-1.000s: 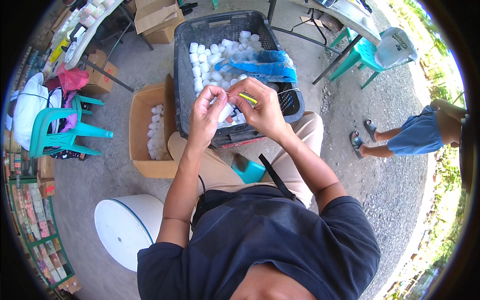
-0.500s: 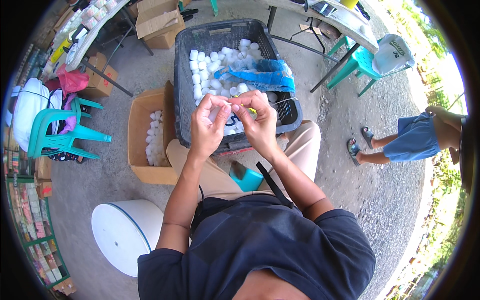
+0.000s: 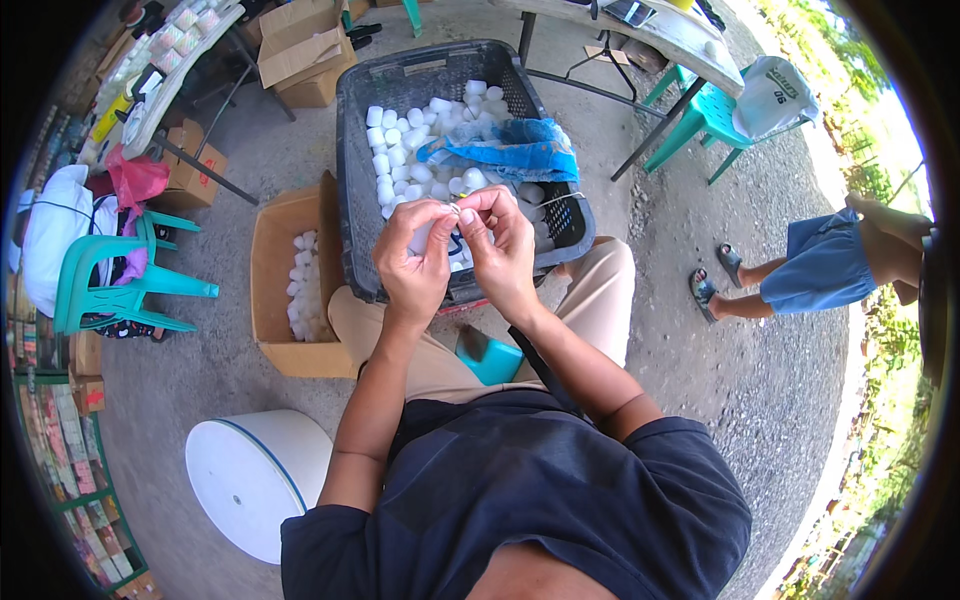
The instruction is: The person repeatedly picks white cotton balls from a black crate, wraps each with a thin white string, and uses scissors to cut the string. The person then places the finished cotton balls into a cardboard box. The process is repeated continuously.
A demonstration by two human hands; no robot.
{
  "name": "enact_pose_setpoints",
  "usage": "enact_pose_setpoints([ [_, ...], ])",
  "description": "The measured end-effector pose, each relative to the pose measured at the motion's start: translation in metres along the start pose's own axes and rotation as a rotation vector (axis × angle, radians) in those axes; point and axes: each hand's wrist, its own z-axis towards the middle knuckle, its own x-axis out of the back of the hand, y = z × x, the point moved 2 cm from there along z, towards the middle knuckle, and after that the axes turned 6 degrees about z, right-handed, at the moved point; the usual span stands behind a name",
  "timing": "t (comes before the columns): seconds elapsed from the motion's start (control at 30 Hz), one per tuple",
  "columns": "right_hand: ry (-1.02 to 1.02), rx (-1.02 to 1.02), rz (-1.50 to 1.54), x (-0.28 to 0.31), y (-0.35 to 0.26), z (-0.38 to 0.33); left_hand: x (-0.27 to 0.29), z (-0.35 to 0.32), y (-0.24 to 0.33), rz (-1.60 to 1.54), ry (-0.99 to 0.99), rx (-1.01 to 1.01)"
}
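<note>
Black cloth is worn nearest, as a shirt point(image 3: 570, 490) at six o'clock, with beige trousers point(image 3: 600, 300) spread beyond it and a teal seat point(image 3: 492, 363) partly seen between the knees. Just off the middle of the view, toward twelve o'clock, the hands are raised with their fingertips brought together: by the left hand point(image 3: 413, 265) and the right hand point(image 3: 502, 245) a pale item point(image 3: 454, 209) is pinched between thumbs and forefingers, too small to be identified. It is held above the near part of a black crate point(image 3: 352, 220), in which white pieces point(image 3: 393, 160), short and rounded, are heaped. Across some of these a blue cloth point(image 3: 510, 152) is laid, its right end reaching the crate's side.

At eight o'clock a white drum point(image 3: 245, 490) is topped by a round lid. At nine, just beside the crate, more such pieces are held in an open carton point(image 3: 300, 360); farther out, a green chair point(image 3: 165, 285) is loaded with bags point(image 3: 62, 230). At three o'clock blue shorts point(image 3: 820, 270) and sandals point(image 3: 703, 293) are worn by another person point(image 3: 882, 240). At two, a white bag point(image 3: 775, 95) is hung on a teal chair point(image 3: 715, 115). Beyond, one tabletop point(image 3: 690, 45) is seen at one o'clock, brown boxes point(image 3: 300, 50) at eleven.
</note>
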Motion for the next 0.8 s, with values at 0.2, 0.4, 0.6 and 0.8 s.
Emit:
enact_pose_setpoints([
  [0.2, 0.042, -0.067, 0.097, -0.001, 0.009, -0.005, -0.002, 0.006, -0.003, 0.137, 0.019, -0.188],
  [0.4, 0.093, -0.098, 0.157, -0.002, 0.015, -0.01, -0.007, 0.003, -0.004, 0.175, -0.016, -0.148],
  [0.6, 0.101, -0.016, -0.071, 0.004, 0.022, -0.008, -0.005, 0.004, -0.002, 0.274, -0.106, -0.181],
  [0.8, 0.16, -0.076, -0.028, 0.005, 0.018, -0.011, -0.007, 0.008, -0.006, 0.34, -0.223, -0.18],
])
